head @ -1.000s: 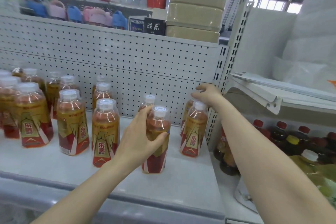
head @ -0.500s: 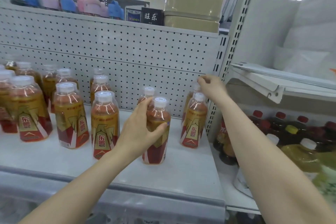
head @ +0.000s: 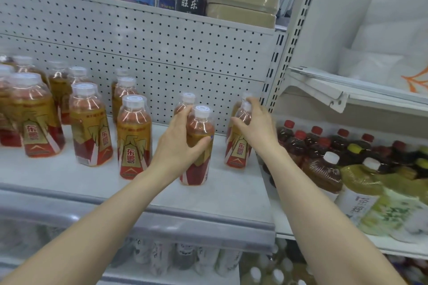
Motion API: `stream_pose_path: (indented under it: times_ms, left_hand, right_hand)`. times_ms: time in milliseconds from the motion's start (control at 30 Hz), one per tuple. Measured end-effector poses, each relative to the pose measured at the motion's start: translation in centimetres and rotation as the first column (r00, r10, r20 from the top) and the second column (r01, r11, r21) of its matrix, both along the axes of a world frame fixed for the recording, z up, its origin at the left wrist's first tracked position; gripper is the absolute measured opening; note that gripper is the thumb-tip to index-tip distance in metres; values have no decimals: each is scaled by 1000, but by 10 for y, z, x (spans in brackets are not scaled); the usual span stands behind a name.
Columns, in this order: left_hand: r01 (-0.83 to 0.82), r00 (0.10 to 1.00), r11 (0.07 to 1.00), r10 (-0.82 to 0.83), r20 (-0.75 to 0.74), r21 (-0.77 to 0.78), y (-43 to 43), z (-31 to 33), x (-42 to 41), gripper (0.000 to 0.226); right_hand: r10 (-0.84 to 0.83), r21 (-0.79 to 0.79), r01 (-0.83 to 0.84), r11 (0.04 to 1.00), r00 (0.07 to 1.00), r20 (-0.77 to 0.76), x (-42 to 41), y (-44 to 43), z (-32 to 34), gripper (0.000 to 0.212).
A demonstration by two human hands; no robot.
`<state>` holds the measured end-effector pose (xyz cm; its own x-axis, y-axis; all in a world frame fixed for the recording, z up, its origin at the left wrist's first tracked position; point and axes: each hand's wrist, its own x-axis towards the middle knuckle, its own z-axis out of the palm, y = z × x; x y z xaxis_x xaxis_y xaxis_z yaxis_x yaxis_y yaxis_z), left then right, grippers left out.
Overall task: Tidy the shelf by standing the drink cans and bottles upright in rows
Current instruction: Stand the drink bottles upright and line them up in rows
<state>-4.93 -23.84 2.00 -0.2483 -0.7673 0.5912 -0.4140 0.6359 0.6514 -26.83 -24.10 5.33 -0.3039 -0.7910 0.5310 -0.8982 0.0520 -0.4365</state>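
Several orange drink bottles with white caps and red-gold labels stand upright on the white shelf (head: 92, 176). My left hand (head: 178, 143) is wrapped around the middle front bottle (head: 199, 136), which stands upright on the shelf. Behind it another bottle (head: 187, 99) shows only its cap and neck. My right hand (head: 254, 122) grips the shoulder of the rightmost bottle (head: 238, 148), upright near the shelf's right end. One more bottle top peeks out behind that hand. Further bottles (head: 133, 136) stand in loose rows to the left.
A pegboard back wall (head: 150, 53) rises behind the bottles. A slotted upright post (head: 275, 71) bounds the shelf's right end. Dark red-capped bottles (head: 301, 143) and large green tea bottles (head: 361, 180) fill the neighbouring shelf. More bottles sit on the shelf below.
My right hand has come down from the rear bottle's cap and now grips the rightmost front bottle. My left hand stays on the middle bottle. The camera has tilted down slightly.
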Motion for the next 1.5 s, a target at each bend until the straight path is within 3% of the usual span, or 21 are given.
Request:
stream_pose_path:
  times_ms: [67,167,267,333,467,533,633,767,900,1067,1167,1300,1500]
  left_hand:
    - [-3,999,1000,3,36,1,1,2,1,79]
    - [-54,991,992,67,119,-111,5,3,10,77]
    - [-137,984,915,169,53,-381,7,-4,34,61]
    - [-243,965,839,262,-31,-487,5,-12,56,59]
    - [-296,955,902,285,-80,-313,-2,-26,93,78]
    - [-230,973,963,224,-60,-138,-5,-31,103,87]
    - [-142,989,989,143,-26,50,-12,-37,114,94]
    - [-70,996,989,76,-39,132,-26,-43,120,90]
    - [19,997,986,-5,-81,165,-31,-43,119,85]
    - [145,983,975,-123,-133,166,-32,-43,111,84]
    - [178,979,970,-158,-131,163,-32,-43,104,84]
    - [195,977,970,-178,-117,146,-32,-43,94,83]
    - [218,973,963,-202,-114,160,-37,-45,90,84]
  right_hand:
    - [-30,18,31,999,997,-70,1,2,2,60]
    - [-36,-201,2,980,986,-164,15,13,5,47]
    - [116,-374,-130,918,991,-60,47,30,-2,38]
    - [168,-358,-142,923,985,41,76,41,-16,45]
    - [123,-153,-87,984,963,241,123,41,-44,91]
    - [97,-139,-60,988,956,278,135,36,-48,100]
    - [37,-107,-5,994,953,301,137,39,-44,92]
    - [-36,-6,41,999,933,358,119,59,-31,89]
    - [-59,20,56,998,917,395,96,82,-18,85]
    - [21,3,-27,1000,828,561,78,96,-9,84]
    - [-69,-40,102,994,867,493,88,88,-11,84]
    - [-358,-96,385,918,908,218,96,73,-22,105]
    - [-322,-165,343,925,936,142,86,75,-22,90]
